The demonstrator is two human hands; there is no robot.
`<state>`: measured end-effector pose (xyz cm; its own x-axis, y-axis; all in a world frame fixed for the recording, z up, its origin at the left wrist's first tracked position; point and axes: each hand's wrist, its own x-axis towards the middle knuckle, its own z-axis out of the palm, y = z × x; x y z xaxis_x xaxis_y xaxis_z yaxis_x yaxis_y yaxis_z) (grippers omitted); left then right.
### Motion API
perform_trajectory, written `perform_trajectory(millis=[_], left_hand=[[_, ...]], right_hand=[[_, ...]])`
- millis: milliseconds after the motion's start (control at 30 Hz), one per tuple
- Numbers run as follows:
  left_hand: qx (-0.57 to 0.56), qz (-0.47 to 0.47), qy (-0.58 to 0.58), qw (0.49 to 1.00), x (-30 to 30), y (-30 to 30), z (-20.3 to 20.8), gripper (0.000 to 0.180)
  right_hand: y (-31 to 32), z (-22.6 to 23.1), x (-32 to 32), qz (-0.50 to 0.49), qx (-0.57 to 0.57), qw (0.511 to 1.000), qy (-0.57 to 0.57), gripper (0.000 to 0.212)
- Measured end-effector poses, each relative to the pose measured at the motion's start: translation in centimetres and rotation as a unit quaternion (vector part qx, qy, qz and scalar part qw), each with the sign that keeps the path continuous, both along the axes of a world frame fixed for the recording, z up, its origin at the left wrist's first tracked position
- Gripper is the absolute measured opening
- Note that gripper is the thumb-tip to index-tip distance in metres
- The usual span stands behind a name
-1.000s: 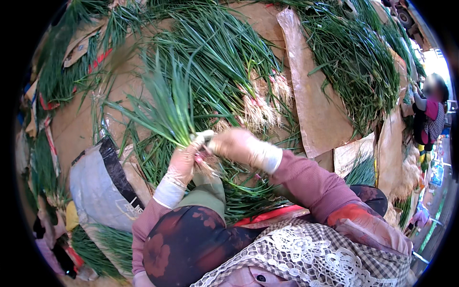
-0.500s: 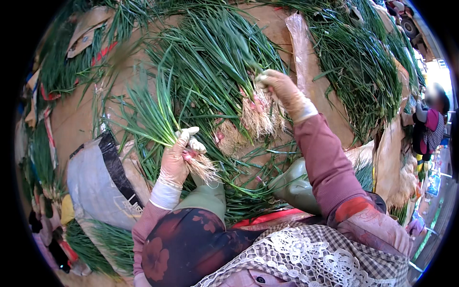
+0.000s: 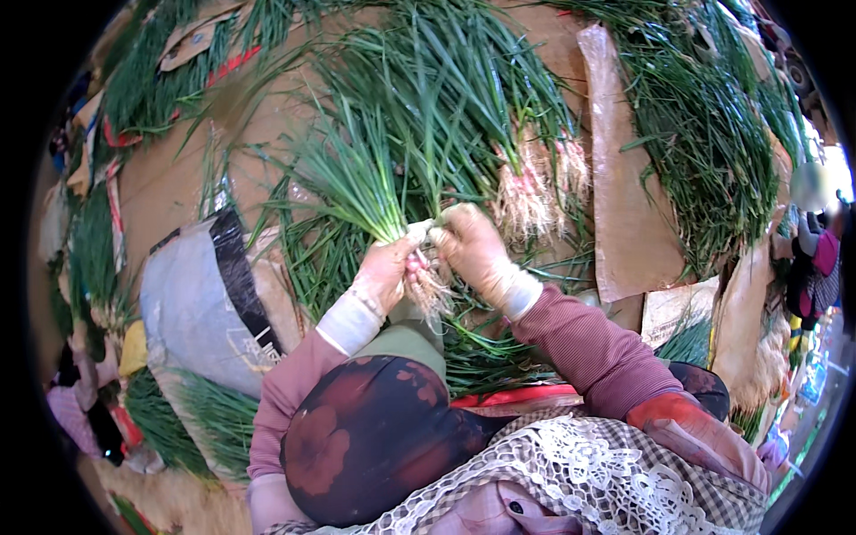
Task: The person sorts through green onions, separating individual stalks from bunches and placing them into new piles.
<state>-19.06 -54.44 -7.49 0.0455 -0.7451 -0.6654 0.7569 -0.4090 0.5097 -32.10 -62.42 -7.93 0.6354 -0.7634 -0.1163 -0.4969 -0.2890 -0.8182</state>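
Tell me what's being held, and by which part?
Spring onions, in the left hand, by the stalks just above the bulbs; right hand: can't tell.

Held green onions point(image 3: 382, 192) slant up-left, pale roots point(image 3: 430, 299) hanging below.

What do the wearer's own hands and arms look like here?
Left hand and right hand: thin, close-fitting gloves, whitish at the fingers, with white cuffs. Above them, finely striped mauve sleeves. Higher on the right, paler pinkish fabric with an orange-red patch.
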Motion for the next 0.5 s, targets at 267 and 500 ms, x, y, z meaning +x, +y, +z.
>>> perform_trajectory(millis=[267, 500], left_hand=[[-0.028, -0.034, -0.009, 0.999, 0.7, 1.1, -0.4, 0.018], [0.013, 0.059, -0.006, 0.998, 0.4, 1.1, -0.9, 0.019]], right_hand=[[-1.6, -0.1, 3.4, -0.070, 0.258, 0.957, -0.114, 0.033], [-2.8, -0.4, 5.6, -0.039, 0.181, 0.982, -0.044, 0.020]])
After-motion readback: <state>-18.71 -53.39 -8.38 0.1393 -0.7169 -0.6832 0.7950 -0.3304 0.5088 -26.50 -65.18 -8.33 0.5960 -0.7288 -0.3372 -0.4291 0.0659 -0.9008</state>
